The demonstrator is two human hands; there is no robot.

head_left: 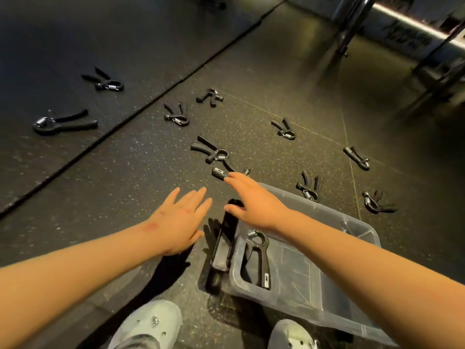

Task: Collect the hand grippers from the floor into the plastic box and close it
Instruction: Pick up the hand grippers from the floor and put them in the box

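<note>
Dim gym floor (125, 187) of speckled black rubber tiles, with a smoother dark mat (63, 34) past a diagonal seam at its left. Ten black spring hand grippers (176, 116) counted loose on the floor, two of them overlapping: two on the dark mat, eight on the speckled tiles, handles splayed in all directions. One clear plastic box (352, 301), open-topped, at the floor's near right, just ahead of two pale shoes (151, 321). One more hand gripper (259, 258) lying inside, against the box's left wall, long axis near-to-far, spring end away, handles toward the shoes. Right grip (254, 205) stretched forward over the box's far left corner, fingers straight, tips at the counter end of the nearest floor gripper (219, 173), lying crosswise; nothing held. Left grip (181, 217) flat, fingers straight and slightly spread, above bare tiles left of the box, holding nothing.
</note>
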